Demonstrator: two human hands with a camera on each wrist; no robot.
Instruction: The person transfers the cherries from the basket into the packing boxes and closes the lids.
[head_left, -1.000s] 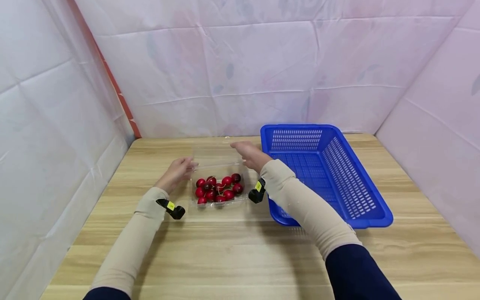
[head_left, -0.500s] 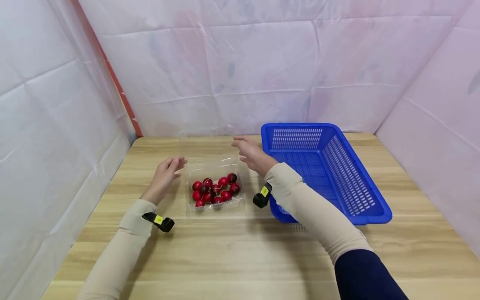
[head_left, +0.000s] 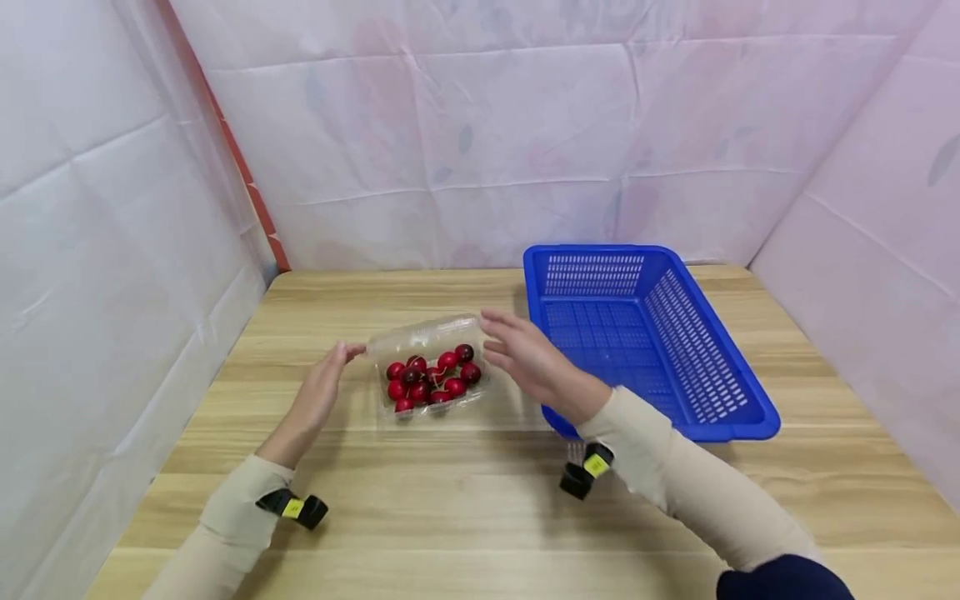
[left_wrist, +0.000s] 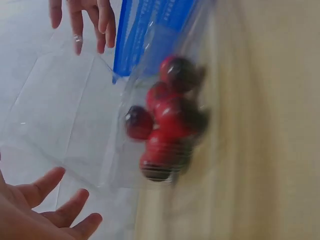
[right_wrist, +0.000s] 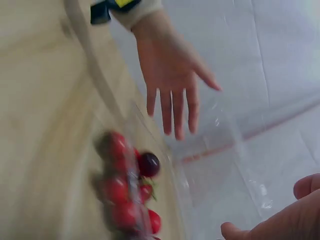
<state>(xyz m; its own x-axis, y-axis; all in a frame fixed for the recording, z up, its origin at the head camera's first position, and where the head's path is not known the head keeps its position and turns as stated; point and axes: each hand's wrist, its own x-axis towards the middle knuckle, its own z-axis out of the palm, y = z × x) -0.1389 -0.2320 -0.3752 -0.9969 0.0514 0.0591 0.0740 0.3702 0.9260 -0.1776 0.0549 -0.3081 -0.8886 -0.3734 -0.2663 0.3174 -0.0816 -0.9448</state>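
A clear plastic clamshell box (head_left: pixel 422 337) stands on the table with several red and dark cherries (head_left: pixel 435 380) inside. Its see-through lid (left_wrist: pixel 62 110) is raised in the left wrist view; in the head view its outline is hard to make out. My left hand (head_left: pixel 318 392) is at the box's left side, fingers extended, holding nothing. On the right side, my right hand (head_left: pixel 536 362) has its fingers stretched towards the box's far right corner. Whether its fingertips touch the plastic, I cannot tell. The right wrist view shows my left palm and its straight fingers.
A blue perforated plastic basket (head_left: pixel 720 434) stands right of the box, partly behind my right hand and wrist. The wooden table (head_left: pixel 450 517) ends at a pale cloth backdrop (head_left: pixel 525 208) at the back and sides.
Both hands have drawn towards me and farther apart, the left to the left, the right to the right. The box has shifted slightly left and turned a little; its lid has changed angle.
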